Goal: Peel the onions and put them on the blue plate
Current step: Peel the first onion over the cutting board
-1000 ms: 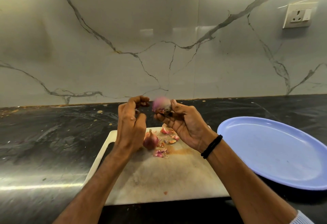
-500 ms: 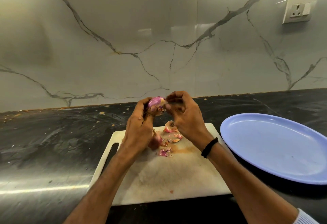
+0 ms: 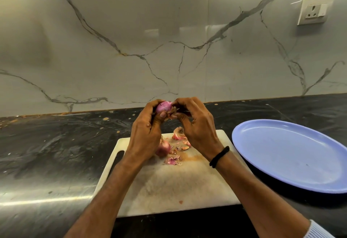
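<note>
1. The left hand is curled round a small purple onion. It holds the onion in the air above the far edge of the cutting board, with the thumb tip pressed against its near side.
2. The right hand has its fingers bent and pinches the right end of the onion, where a shred of brownish skin shows at the fingertips.
3. A second onion, with its reddish skin on, lies on the far part of the board, partly hidden behind the left wrist.
4. Peel scraps lie on the board just right of the second onion, and a larger curled piece lies farther back, under the right hand.
5. The blue plate sits on the dark counter to the right of the board, its left rim just beside the board's right edge.
6. A black band circles the right wrist.
7. A wall socket is mounted at the far right on the veined marble wall.
</note>
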Available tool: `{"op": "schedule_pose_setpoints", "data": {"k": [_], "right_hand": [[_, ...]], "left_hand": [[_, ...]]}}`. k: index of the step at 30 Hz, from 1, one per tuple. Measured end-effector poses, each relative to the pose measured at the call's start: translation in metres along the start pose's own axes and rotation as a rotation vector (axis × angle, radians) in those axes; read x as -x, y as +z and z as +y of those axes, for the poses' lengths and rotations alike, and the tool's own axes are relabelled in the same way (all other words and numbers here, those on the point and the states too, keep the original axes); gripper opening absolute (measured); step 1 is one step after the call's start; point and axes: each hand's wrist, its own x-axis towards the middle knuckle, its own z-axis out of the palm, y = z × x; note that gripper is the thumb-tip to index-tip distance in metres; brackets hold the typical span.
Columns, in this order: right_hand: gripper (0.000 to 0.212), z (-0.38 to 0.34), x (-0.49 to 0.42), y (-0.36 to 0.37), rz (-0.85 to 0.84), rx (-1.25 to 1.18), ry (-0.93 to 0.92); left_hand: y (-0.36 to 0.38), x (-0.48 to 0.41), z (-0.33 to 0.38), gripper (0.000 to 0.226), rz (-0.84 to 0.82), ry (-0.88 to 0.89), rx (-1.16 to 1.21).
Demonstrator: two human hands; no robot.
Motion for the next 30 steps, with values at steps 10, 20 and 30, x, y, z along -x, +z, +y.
{"op": "schedule_pose_setpoints", "data": {"k": [10, 20, 30], "right_hand": [[0.018, 0.0031, -0.0002, -0.0012, -0.008, 0.044, -0.046], [0.008, 0.0062, -0.0007, 0.0015, 0.009, 0.086, -0.068], [0.017, 0.0047, 0.0011, 0.0023, 0.015, 0.054, -0.047]], "left_hand": [[0.0034, 0.0007, -0.0016, 0.025, -0.011, -0.012, -0.033], [0.0029, 0.0, 0.0034, 0.031, 0.002, -0.019, -0.019], [0.0029, 0.0, 0.0024, 0.029, 0.003, -0.02, -0.017]]}}
